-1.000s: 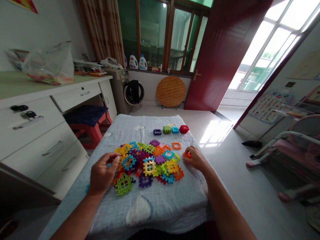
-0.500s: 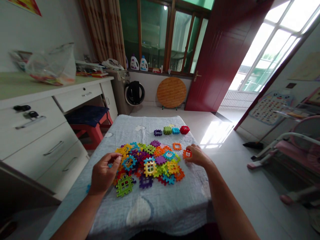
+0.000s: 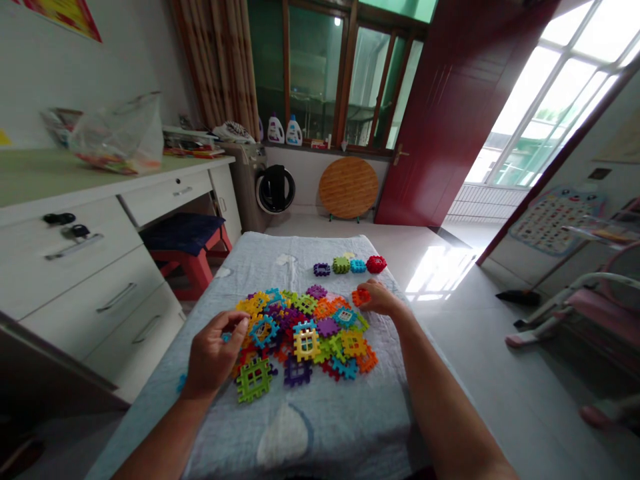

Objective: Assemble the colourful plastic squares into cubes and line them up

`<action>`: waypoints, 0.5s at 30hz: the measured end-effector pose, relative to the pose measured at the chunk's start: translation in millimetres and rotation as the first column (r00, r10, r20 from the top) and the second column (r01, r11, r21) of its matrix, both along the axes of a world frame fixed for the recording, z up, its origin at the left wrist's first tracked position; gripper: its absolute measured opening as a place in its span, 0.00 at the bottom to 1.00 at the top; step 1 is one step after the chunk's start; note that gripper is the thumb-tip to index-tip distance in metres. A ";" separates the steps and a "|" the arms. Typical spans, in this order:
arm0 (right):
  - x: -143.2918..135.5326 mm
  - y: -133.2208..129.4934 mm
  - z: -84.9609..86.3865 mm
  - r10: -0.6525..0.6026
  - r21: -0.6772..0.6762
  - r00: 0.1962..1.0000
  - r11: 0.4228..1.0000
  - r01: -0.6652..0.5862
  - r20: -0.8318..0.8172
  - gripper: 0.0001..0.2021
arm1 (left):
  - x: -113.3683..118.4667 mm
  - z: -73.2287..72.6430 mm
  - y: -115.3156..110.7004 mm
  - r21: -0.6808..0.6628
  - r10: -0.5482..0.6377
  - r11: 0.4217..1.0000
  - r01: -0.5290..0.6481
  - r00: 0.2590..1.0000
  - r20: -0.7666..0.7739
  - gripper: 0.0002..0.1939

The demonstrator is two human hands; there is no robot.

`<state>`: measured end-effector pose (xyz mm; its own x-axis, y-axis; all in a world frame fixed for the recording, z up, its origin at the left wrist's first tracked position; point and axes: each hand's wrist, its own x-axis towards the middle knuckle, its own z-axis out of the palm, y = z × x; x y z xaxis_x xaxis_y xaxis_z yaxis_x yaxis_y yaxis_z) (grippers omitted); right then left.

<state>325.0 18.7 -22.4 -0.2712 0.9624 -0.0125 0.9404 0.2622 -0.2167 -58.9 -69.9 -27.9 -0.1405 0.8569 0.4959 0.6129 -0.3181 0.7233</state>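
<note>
A pile of colourful notched plastic pieces [image 3: 327, 327] lies on the cloth-covered table [image 3: 260, 267]. My right hand [image 3: 379, 298] grips an orange piece [image 3: 360, 297] at the pile's far right side. At the left edge of the pile is my left hand [image 3: 219, 343], its thumb and forefinger curled close together; anything between them is too small to make out. Behind the pile stand four-sided and rounded assembled blocks in a row: purple [image 3: 321, 269], green [image 3: 341, 265], blue [image 3: 358, 266] and red [image 3: 377, 264]. A green piece [image 3: 255, 380] lies at the pile's near left.
To the left stand a white desk [image 3: 65, 193] with a plastic bag [image 3: 120, 137] and a red stool [image 3: 195, 267] with a dark seat. Beyond the table are a washing machine [image 3: 250, 187] and a round wooden board [image 3: 349, 188]. A pink chair [image 3: 595, 313] is at the right.
My right hand has moved left and slightly away from me with an orange piece, to where a loose orange frame lay. My left hand stays by the pile. The view has shifted slightly.
</note>
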 end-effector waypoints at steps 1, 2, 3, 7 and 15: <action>-0.2 -0.4 -0.3 -0.003 -0.001 1.000 1.000 0.003 -0.013 0.22 | 0.5 -0.2 0.1 -0.001 -0.002 1.000 0.002 1.000 -0.001 0.12; -0.5 -0.7 -0.1 0.000 -0.003 1.000 1.000 0.000 -0.022 0.22 | 1.0 -0.4 0.2 -0.001 0.000 1.000 0.000 1.000 -0.002 0.12; -1.1 -1.0 0.2 0.006 -0.005 1.000 1.000 -0.006 -0.030 0.22 | 1.3 -0.5 0.1 -0.001 0.001 1.000 -0.001 1.000 -0.002 0.12; -1.9 -1.2 0.7 0.029 -0.006 0.998 1.000 -0.029 -0.050 0.20 | 1.6 0.4 -1.2 0.003 0.008 1.000 -0.008 1.000 -0.003 0.12; 2.4 -0.5 5.6 0.039 -0.033 0.999 0.999 -0.040 -0.033 0.23 | 2.1 3.9 -3.9 -0.013 -0.001 1.000 0.001 1.000 -0.006 0.12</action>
